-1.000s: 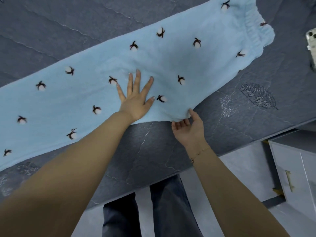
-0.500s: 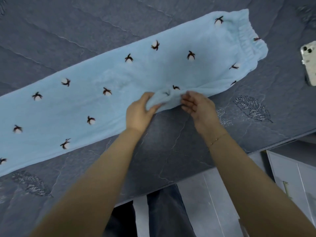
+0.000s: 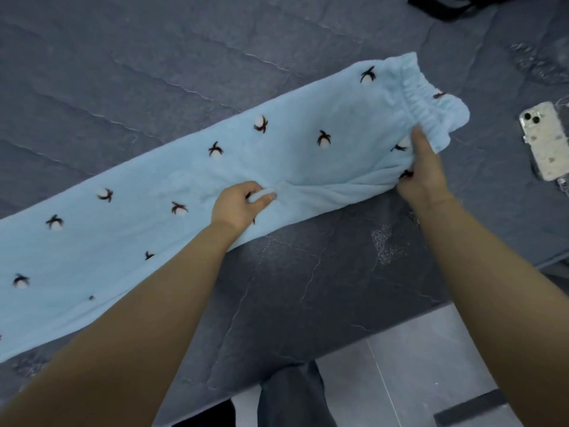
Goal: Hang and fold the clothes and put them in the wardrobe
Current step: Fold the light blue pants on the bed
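Two hands are working on a pair of pale blue fleece trousers (image 3: 191, 192) that is lying stretched out across a dark grey quilted bed (image 3: 154, 72), waistband toward the right. The left hand (image 3: 238, 204) is gripping a bunched ridge of fabric along the near edge around the crotch, fingers curled round it. The right hand (image 3: 423, 171) is pinching the near edge just below the gathered elastic waistband (image 3: 421, 103), thumb lying on top of the cloth and fingers tucked beneath. Between the two hands the near edge is rolling inward in a soft crease. The garment is looking plush, light and limp, so it is likely to sag and slide on itself rather than hold a sharp fold; taking hold at the waistband and along the seam edges, as the hands are doing, seems the surest way to keep the layers aligned. A phone (image 3: 545, 143) in a pale case is lying on the bed just beyond the waistband, apart from the cloth
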Motion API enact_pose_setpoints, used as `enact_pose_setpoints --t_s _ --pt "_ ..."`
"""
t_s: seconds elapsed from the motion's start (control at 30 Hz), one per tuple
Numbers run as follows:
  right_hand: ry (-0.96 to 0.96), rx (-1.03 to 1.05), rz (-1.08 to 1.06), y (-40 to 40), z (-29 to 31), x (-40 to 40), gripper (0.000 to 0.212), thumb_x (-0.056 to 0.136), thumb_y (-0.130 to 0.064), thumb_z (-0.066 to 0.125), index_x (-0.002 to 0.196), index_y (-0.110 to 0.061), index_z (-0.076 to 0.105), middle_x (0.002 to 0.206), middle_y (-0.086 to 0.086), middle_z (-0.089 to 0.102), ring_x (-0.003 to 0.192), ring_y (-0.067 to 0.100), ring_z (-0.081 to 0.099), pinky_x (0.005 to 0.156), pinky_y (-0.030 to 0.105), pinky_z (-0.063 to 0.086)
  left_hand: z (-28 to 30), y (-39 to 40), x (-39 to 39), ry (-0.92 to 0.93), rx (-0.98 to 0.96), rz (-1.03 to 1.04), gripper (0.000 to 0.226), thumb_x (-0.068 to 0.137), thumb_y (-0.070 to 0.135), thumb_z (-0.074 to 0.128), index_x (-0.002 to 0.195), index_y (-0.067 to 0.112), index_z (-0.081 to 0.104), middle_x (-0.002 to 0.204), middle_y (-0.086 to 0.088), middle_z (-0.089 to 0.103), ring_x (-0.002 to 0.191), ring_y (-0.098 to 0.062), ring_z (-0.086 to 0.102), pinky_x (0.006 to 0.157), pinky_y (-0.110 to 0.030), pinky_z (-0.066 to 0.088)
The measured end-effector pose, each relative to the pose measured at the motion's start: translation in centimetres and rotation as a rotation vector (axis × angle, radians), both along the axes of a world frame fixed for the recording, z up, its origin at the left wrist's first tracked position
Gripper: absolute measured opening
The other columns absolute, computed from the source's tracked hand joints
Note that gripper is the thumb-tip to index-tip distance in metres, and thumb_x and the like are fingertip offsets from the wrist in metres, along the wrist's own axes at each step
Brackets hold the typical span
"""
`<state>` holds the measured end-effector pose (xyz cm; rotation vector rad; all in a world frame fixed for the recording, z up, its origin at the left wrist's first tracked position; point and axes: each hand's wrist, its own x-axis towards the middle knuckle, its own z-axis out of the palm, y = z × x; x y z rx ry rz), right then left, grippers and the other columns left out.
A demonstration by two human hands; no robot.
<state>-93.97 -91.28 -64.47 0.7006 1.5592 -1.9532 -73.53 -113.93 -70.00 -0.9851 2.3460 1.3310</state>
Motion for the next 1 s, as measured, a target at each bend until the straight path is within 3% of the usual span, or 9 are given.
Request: enact_pose_setpoints --t_s 0.2,0.33,0.4,0.5,0.57,0.63,0.77,0.87,1.0 --pt "0.414 0.194 0.227 -4.8 6.0 2.1 0.044 0.094 -0.024 0.065 0.134 -0.013 0.05 0.126 0.001 0.064 0.114 0.013 0.063 0.095 0.034 0.053 1.7 0.7 0.1 0.065 -0.162 0.177 0.038 0.076 0.039 0.078 0.079 0.017 0.048 0.077 0.005 0.051 0.068 -0.013 0.048 0.06 -0.027 0.04" --pt "0.652 0.253 0.629 -7.4 7.8 9.9 0.037 0.091 -0.017 0.066 0.123 -0.021 0.049 0.113 -0.021 0.061 0.105 -0.004 0.061 0.086 0.016 0.049 4.0 -1.7 1.4 -0.022 0.231 0.19 0.016 0.084 0.022 0.074 0.081 0.015 0.061 0.071 0.006 0.056 0.063 -0.004 0.049 0.061 -0.014 0.043" --pt "0.767 0.289 0.831 -8.8 7.1 14.2 0.039 0.089 -0.013 0.065 0.124 -0.019 0.049 0.112 -0.017 0.061 0.101 -0.004 0.06 0.085 0.014 0.047 5.4 -3.5 3.8 0.063 0.492 0.433 0.005 0.092 0.011 0.062 0.088 0.012 0.063 0.072 0.004 0.061 0.065 -0.006 0.053 0.061 -0.014 0.045" --pt "0.871 0.372 1.077 -11.0 4.6 20.3 0.048 0.089 -0.015 0.066 0.134 -0.006 0.052 0.123 0.002 0.062 0.111 0.014 0.059 0.097 0.016 0.042 7.7 -6.8 9.1 0.136 0.96 0.845 0.026 0.102 0.036 0.045 0.093 0.015 0.058 0.064 0.005 0.062 0.061 -0.007 0.058 0.067 -0.023 0.053" --pt "0.961 0.487 1.241 -12.2 2.6 23.3 0.055 0.086 -0.01 0.07 0.136 -0.001 0.05 0.132 0.013 0.059 0.12 0.029 0.057 0.107 0.034 0.04 8.3 -8.5 12.6 0.047 1.098 0.934 0.052 0.095 0.06 0.041 0.111 0.015 0.06 0.088 -0.003 0.071 0.088 -0.017 0.068 0.082 -0.038 0.056" --pt "1.054 0.576 1.414 -13.2 0.9 24.9 0.059 0.085 -0.009 0.07 0.139 -0.001 0.047 0.143 0.015 0.049 0.133 0.034 0.047 0.114 0.049 0.032 8.4 -9.0 14.6 -0.017 1.134 0.906 0.063 0.088 0.068 0.046 0.123 0.017 0.06 0.109 -0.008 0.07 0.107 -0.026 0.066 0.089 -0.049 0.055" --pt "0.978 0.568 1.63 -13.7 0.3 25.4 0.065 0.087 -0.011 0.062 0.147 -0.008 0.036 0.159 0.006 0.024 0.148 0.022 0.02 0.123 0.034 0.008 7.6 -7.6 13.4 -0.038 1.041 0.845 0.063 0.087 0.052 0.064 0.138 0.018 0.05 0.129 -0.008 0.062 0.117 -0.026 0.061 0.097 -0.051 0.05" --pt "0.779 0.427 1.537 -13.4 2.8 24.0 0.062 0.084 0.002 0.061 0.143 -0.006 0.042 0.154 0.008 0.033 0.144 0.02 0.028 0.122 0.026 0.013 6.7 -6.1 11.4 -0.023 0.733 0.856 0.071 0.083 0.03 0.076 0.141 0.008 0.041 0.136 -0.008 0.055 0.121 -0.023 0.056 0.103 -0.041 0.047" --pt "0.993 0.564 1.285 -13.1 6.1 21.4 0.048 0.078 -0.019 0.051 0.124 -0.013 0.064 0.141 0.001 0.052 0.142 0.02 0.032 0.122 0.047 0.002 6.9 -6.8 12.4 0.028 0.803 0.881 0.054 0.084 0.023 0.076 0.131 0.007 0.055 0.127 -0.009 0.063 0.114 -0.025 0.062 0.095 -0.037 0.053"
